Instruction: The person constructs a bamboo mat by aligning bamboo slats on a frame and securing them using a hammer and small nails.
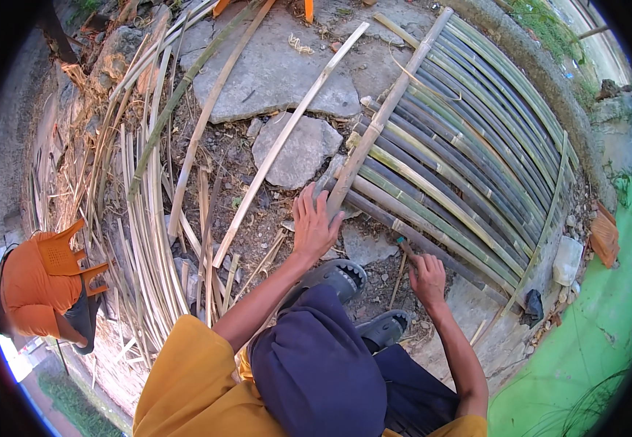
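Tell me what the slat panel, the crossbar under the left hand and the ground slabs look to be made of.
Slat panel: split bamboo, green to dark, nodes visible along the strips.
Crossbar under the left hand: a pale, dry bamboo pole with jointed rings.
Ground slabs: grey, rough, cracked pieces, probably broken concrete or stone.

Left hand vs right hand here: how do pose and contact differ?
The left hand lies open, fingers spread, pressing flat on the end of the pale bamboo crossbar; the right hand is curled into a grip around a small tool handle, its working end hidden. The left hand sits higher in the picture, on the crossbar; the right sits lower, at the edge of the bamboo slat panel. Both are bare and work at the panel's near corner.
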`<state>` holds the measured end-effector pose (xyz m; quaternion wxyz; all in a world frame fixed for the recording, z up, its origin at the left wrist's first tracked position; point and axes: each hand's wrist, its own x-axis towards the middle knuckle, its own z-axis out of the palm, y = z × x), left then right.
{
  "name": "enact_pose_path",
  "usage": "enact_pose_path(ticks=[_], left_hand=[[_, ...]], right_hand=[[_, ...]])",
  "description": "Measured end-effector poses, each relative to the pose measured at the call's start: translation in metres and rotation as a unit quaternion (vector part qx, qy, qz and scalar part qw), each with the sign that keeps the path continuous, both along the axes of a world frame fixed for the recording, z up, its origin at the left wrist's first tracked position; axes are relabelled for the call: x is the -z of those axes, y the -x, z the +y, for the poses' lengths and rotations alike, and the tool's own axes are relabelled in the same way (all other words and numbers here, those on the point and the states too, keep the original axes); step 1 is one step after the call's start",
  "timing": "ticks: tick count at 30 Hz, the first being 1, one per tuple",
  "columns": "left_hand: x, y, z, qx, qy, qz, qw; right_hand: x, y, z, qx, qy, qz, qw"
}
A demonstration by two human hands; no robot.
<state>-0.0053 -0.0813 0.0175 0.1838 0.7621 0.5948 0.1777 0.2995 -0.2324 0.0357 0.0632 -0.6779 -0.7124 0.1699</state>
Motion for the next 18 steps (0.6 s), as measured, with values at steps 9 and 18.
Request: enact_pose_path(ticks=[9,18], left_hand=[[-0.001,-0.004,-0.001,0.032,0.0,0.032,0.999],[0.023,0.001,-0.003,-0.089,-0.024,-0.051,0.994]], right_hand=[[0.008,0.053,0.104,0.026,-0.123,0.119,0.985],[-0.003,0.044,0.06,0.123,-0.116,0.115,0.979]])
